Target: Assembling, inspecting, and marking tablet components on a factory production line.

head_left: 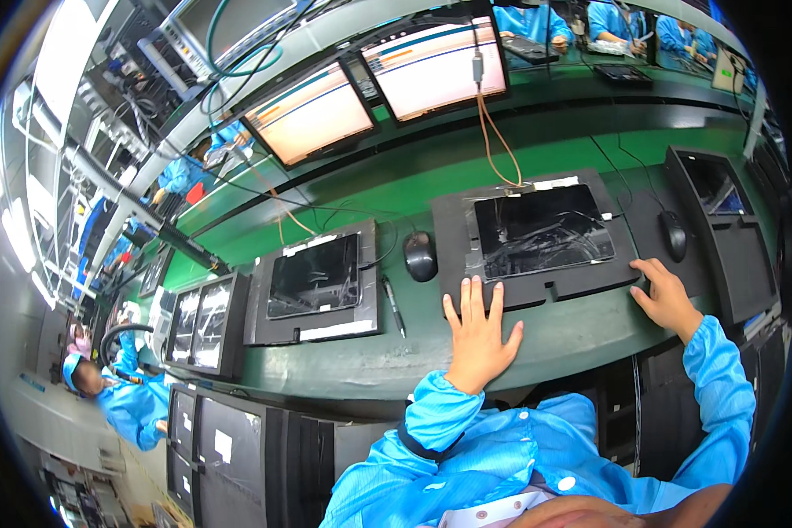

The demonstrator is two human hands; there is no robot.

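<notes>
left hand [477, 339] flat, released, touching black tray [537, 282] front | right hand [667, 297] released at its corner

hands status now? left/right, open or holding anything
Left hand: open, flat, fingertips at the front edge of the black fixture, holding nothing.
Right hand: open, on the fixture's right corner, holding nothing.

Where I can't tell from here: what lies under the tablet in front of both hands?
The tablet sits in a black fixture tray on the green bench. What lies between tablet and tray is covered.
</notes>
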